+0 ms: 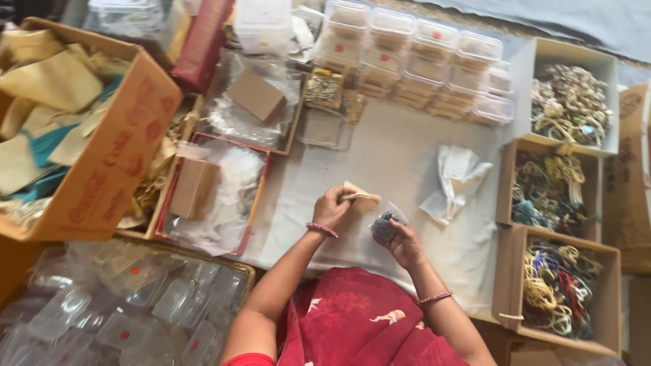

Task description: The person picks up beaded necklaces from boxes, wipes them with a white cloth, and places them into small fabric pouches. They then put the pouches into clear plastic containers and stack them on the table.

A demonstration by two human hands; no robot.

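Red-draped lap [352, 318] nearest, her left hand [332, 209] pinches a tan card [359, 196] and her right hand [405, 242] grips a clear pouch of dark beads [386, 225] over the white cloth [393, 156]; steadying the pouch mouth looks wise.

Stacked clear lidded boxes [413, 61] sit beside bangle-filled cartons [568, 105].
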